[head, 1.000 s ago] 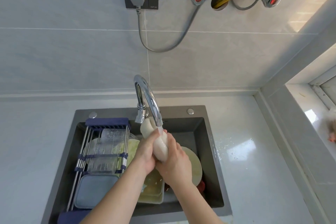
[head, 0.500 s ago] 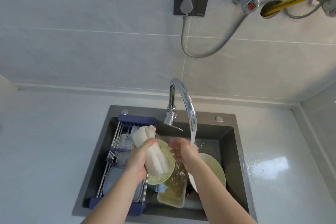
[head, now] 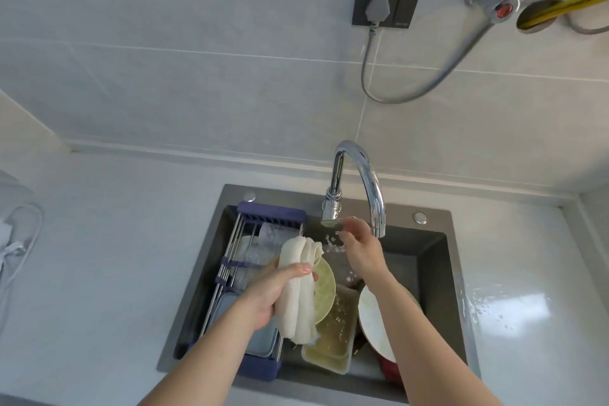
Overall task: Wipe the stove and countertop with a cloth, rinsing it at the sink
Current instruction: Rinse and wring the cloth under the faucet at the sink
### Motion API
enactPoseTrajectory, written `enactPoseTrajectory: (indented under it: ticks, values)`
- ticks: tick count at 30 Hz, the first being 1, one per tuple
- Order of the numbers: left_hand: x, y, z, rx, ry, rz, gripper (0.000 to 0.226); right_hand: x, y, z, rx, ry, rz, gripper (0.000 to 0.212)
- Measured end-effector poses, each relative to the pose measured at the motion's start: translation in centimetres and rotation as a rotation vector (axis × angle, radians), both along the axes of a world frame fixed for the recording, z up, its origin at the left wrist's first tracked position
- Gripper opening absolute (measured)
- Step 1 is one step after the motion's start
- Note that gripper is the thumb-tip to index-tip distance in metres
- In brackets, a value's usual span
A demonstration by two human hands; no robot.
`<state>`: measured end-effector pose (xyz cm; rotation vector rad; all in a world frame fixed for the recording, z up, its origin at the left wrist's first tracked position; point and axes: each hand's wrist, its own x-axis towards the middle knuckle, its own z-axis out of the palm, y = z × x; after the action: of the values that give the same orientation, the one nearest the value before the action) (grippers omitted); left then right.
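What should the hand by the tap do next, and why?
Probably push the tap's handle to shut it off. The right hand reaches up at the handle under the tap, with droplets flying beside it, while the left hand already grips the rolled cloth away from the spout, over the sink. Rinsing looks finished.

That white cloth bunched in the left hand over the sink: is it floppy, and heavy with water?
Probably floppy: the cloth folds into soft rolls and its ends droop past the left hand. Likely somewhat heavy and drippy, since droplets show near the faucet. It seems unlikely to slip, its surface looking textured.
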<state>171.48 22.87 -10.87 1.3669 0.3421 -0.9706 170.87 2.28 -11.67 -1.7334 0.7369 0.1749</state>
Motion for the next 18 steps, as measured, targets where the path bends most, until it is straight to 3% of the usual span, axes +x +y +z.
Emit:
enactPoseTrajectory:
  ticks: [1, 4, 6, 8, 13, 18]
  values:
    - [0.0, -0.2, 0.3, -0.025, 0.025, -0.010, 0.062, -1.1, -0.1, -0.1, -0.187, -0.044, 0.136, 0.025]
    - [0.4, -1.1, 1.3, -0.057, 0.108, -0.066, 0.052, -4.3, 0.3, -0.1, -0.702, -0.218, 0.514, 0.086]
    - [0.7, -2.1, 1.7, -0.077, 0.152, -0.163, 0.056, -6.0, 0.6, -0.4, -0.854, -0.383, 0.679, 0.110]
    - [0.9, -3.2, 2.0, -0.086, 0.174, -0.315, 0.056, -6.6, -0.5, -0.5, -0.880, -0.503, 0.751, 0.124]
    - [0.8, -5.0, 3.1, -0.048, 0.186, -0.598, 0.061, -7.5, -2.7, 0.5, -0.791, -0.470, 0.819, 0.125]
    - [0.6, -5.6, 4.6, 0.119, 0.104, -0.862, 0.078, -7.4, -1.3, 1.4, -0.841, -0.400, 0.878, 0.089]
